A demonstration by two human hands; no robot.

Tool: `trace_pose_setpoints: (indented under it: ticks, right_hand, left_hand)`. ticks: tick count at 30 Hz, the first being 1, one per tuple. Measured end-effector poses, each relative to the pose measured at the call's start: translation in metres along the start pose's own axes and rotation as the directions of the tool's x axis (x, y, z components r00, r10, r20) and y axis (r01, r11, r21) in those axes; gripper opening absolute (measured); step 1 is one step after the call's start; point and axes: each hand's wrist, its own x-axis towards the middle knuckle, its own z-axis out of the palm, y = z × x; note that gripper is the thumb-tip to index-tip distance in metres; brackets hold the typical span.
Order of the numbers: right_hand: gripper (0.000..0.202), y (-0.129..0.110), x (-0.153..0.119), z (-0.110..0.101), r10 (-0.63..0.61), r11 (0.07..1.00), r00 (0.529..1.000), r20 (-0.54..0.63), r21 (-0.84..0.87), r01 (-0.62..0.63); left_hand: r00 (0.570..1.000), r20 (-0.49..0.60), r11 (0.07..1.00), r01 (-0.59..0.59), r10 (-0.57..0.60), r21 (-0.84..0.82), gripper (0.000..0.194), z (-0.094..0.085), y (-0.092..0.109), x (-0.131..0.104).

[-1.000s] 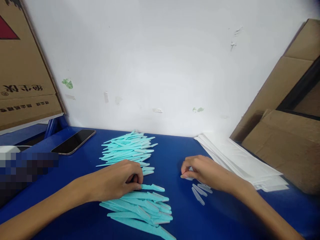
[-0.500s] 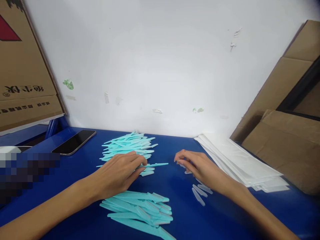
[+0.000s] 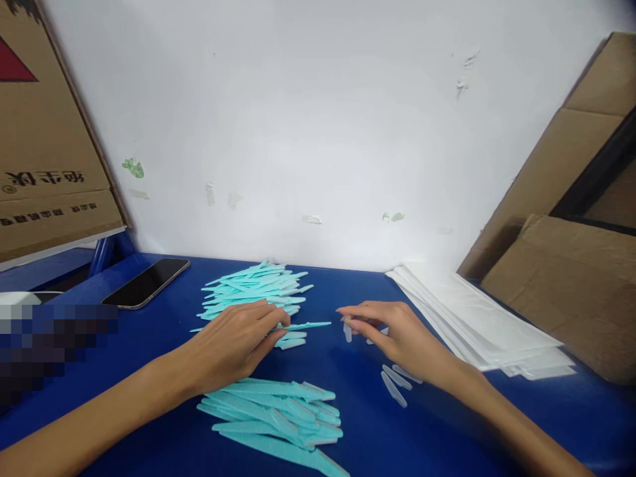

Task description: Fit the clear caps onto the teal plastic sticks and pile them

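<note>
Pinched in my left hand (image 3: 238, 341) is a thin turquoise stick (image 3: 315, 324), its tip pointing right. My right hand (image 3: 397, 331) holds a small translucent cover (image 3: 348, 332) between thumb and fingers, a short gap from that tip. Several more translucent covers (image 3: 394, 388) lie on the blue table below my right hand. Behind my left hand is a pile of turquoise sticks (image 3: 258, 285). Nearer to me, a second pile (image 3: 283, 417) of turquoise pieces has translucent covers on the right ends.
A phone (image 3: 146, 283) lies on the blue table (image 3: 368, 424) at the left. White flat sheets or bags (image 3: 477, 318) are stacked at the right. Cardboard boxes stand at the left (image 3: 54, 132) and right (image 3: 561, 291), with a white wall (image 3: 298, 132) behind.
My right hand's fingers have closed on a translucent cover, which now hangs below the fingertips. My left hand keeps its hold on the stick, nearly still.
</note>
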Motion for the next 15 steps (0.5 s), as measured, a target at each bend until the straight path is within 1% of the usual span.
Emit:
trace_pose_setpoints:
  ticks: [4, 7, 11, 15]
  right_hand:
    - [0.033, 0.0019, 0.0011, 0.0007, -0.024, 0.993, 1.000, -0.011, 0.118, 0.025]
    - [0.028, 0.0033, 0.0010, 0.0012, -0.043, 0.995, 0.998, -0.046, 0.090, 0.047]
    - [0.019, 0.0012, 0.0011, 0.0012, -0.009, 0.998, 0.995, -0.101, 0.056, 0.014]
    - [0.017, -0.0043, 0.0016, 0.0027, 0.050, 0.993, 0.984, -0.172, 0.118, -0.030]
  left_hand:
    - [1.000, -0.009, 1.000, -0.001, 0.001, -0.007, 0.020, 0.0014, -0.0011, -0.0001]
    - [1.000, 0.006, 1.000, 0.017, -0.017, -0.009, 0.020, 0.0019, -0.0017, -0.0002]
    - [0.999, 0.023, 1.000, 0.030, -0.030, -0.009, 0.019, 0.0020, -0.0020, -0.0007]
    - [0.999, 0.034, 1.000, 0.014, -0.014, -0.009, 0.018, 0.0035, -0.0021, -0.0020]
